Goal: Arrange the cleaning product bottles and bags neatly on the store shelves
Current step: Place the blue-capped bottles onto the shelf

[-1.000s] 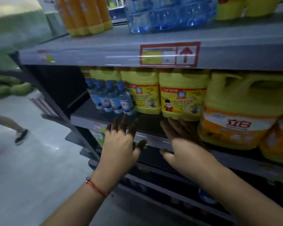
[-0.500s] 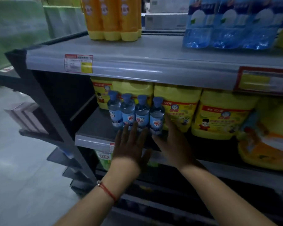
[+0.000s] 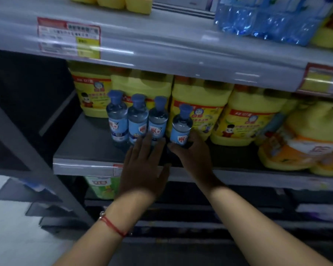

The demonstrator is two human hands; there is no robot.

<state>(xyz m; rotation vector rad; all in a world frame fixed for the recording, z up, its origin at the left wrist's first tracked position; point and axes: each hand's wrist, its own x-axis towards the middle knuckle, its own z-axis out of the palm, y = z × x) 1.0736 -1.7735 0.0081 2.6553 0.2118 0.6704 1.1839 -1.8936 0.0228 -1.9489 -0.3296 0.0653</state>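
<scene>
Several small clear bottles with blue caps stand in a row on the dark middle shelf [image 3: 81,146]. My right hand [image 3: 192,154] grips the base of the rightmost small bottle [image 3: 181,127], which stands a little apart from the other three [image 3: 136,120]. My left hand [image 3: 144,169] lies flat with straight fingers, its fingertips touching the bases of those three bottles. Big yellow detergent jugs [image 3: 198,104] fill the shelf behind them.
The grey upper shelf [image 3: 161,47] overhangs, bearing yellow bottles [image 3: 123,2] and blue packs [image 3: 267,22]. Yellow-orange refill bags [image 3: 304,143] crowd the right. The shelf's left end shows bare dark surface. A green pack [image 3: 102,187] sits below. The aisle floor [image 3: 12,242] lies left.
Both hands moved forward onto the small bottles. The rightmost bottle has come away from the row to the right, held by my right hand. The view drew closer to the shelf.
</scene>
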